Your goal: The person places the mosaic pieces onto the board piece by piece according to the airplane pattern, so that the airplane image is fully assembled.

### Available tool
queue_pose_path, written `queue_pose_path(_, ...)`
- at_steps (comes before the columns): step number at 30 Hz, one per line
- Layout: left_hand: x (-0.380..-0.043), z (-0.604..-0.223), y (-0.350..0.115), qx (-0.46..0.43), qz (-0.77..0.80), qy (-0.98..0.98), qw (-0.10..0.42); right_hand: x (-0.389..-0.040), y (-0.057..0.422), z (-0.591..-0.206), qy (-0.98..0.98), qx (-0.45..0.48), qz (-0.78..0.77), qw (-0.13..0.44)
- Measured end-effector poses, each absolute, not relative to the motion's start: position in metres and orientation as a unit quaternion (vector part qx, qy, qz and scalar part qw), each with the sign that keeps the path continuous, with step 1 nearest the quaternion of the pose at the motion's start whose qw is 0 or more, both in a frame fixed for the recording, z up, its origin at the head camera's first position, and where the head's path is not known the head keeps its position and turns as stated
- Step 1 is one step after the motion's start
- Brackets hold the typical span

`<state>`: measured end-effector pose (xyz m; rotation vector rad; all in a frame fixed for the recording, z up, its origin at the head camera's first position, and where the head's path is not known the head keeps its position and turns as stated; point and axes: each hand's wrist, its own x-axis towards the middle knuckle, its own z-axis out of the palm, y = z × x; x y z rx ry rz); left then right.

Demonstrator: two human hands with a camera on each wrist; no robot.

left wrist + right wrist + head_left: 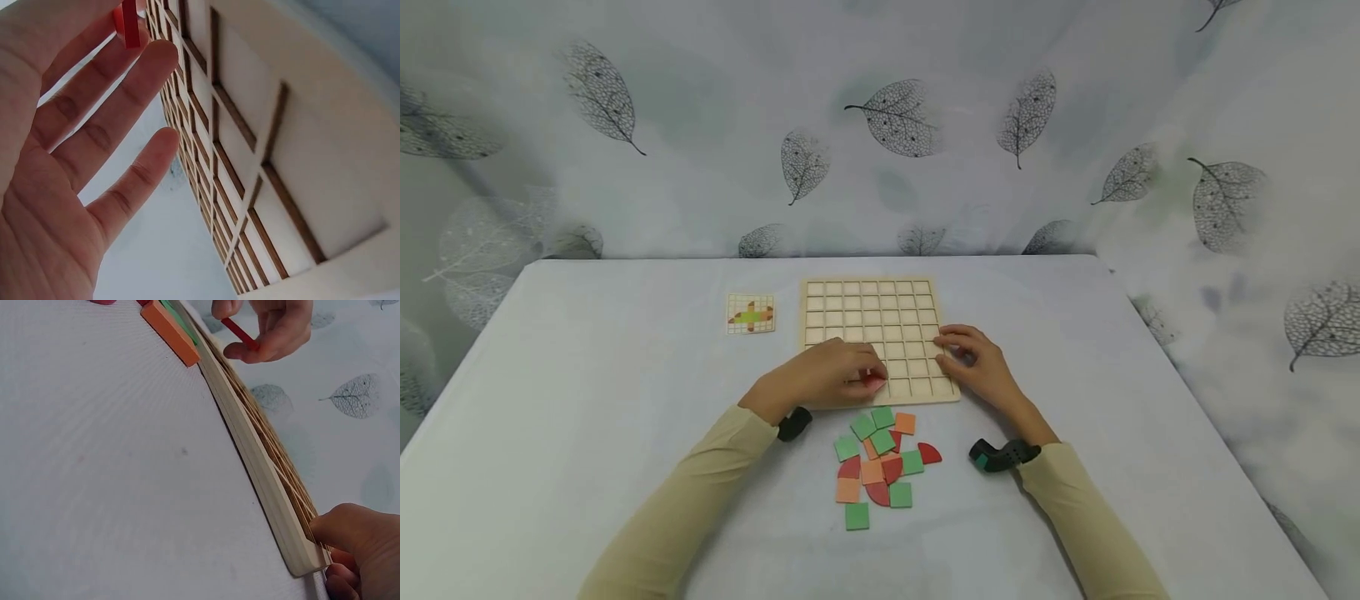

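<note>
My left hand (835,372) pinches a red piece (874,382) between thumb and fingertips, over the near part of the wooden grid board (917,387). In the left wrist view the flat red piece (130,24) shows edge-on at the top, with the other fingers spread beside the grid. At the board's right edge, my right hand (981,367) grips the frame. The right wrist view shows its thumb (344,528) on the rim, with the other fingers curled at the outer side near the corner. All the grid's visible squares hold no pieces.
Loose green squares (901,495), orange squares (847,490) and red quarter-circles (929,453) lie heaped in front of the board. Left of the board's far end lies a small pattern card (751,314). A leaf-print cloth (715,125) hangs behind the white table (587,375).
</note>
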<state>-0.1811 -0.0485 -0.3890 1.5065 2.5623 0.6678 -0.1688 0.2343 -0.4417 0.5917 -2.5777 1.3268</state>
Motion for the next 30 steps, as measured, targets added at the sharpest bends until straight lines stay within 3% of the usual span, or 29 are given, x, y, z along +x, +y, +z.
queue_pose_path(6,-0.191,-0.387,-0.042,0.503,0.225,0.833,0.053,-0.156,0.222,-0.413,-0.867,0.197,0.450,0.085)
queue_pose_path(14,-0.197,-0.384,-0.035,0.503,0.254,0.823,0.073,-0.155,0.222,-0.410,-0.868,0.201,0.445,0.091)
queue_pose_path(24,-0.203,-0.385,-0.023,0.482,0.248,0.836,0.084,-0.170,0.234,-0.442,-0.867,0.194,0.448,0.098)
queue_pose_path(30,-0.207,-0.388,-0.014,0.466,0.242,0.850,0.047,-0.174,0.240,-0.449,-0.870,0.190,0.447,0.082)
